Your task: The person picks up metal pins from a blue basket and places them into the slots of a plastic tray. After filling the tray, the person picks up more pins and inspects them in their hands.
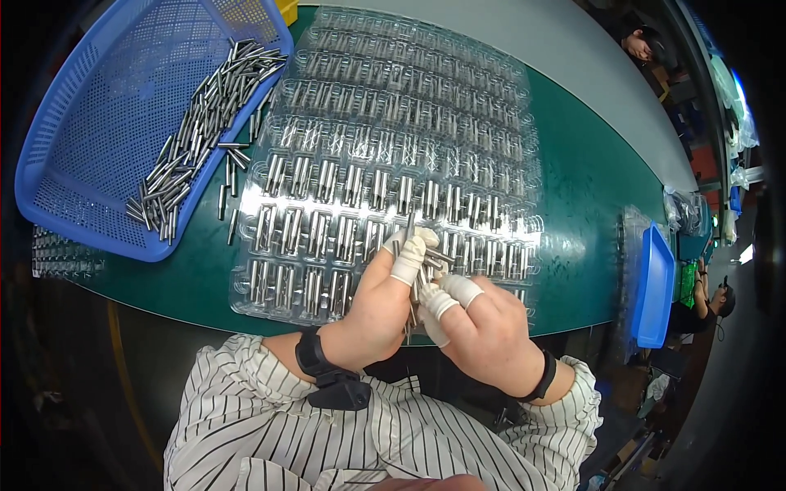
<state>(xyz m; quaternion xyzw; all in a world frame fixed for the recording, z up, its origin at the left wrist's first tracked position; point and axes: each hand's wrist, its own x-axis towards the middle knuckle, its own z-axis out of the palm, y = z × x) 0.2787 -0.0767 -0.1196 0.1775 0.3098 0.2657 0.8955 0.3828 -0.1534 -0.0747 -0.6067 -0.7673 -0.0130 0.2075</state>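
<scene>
Several thin metal rods (410,222) are bunched between my two hands, above the near edge of a clear plastic blister tray (240,282). My left hand (383,301) is closed around the bunch, with white finger covers on its fingertips. Against the same rods, my right hand (490,327) pinches with its covered fingers; its exact grip is partly hidden. Rows of similar rods (352,186) fill the tray's pockets in small groups. At the left, a blue mesh basket (106,123) holds a loose heap of rods (205,123) along its right side.
A few loose rods (233,227) lie on the green table (172,286) between basket and tray. At the right edge stands a blue bin (652,286) beside stacked clear plastic. Other people (641,47) are farther off at the right.
</scene>
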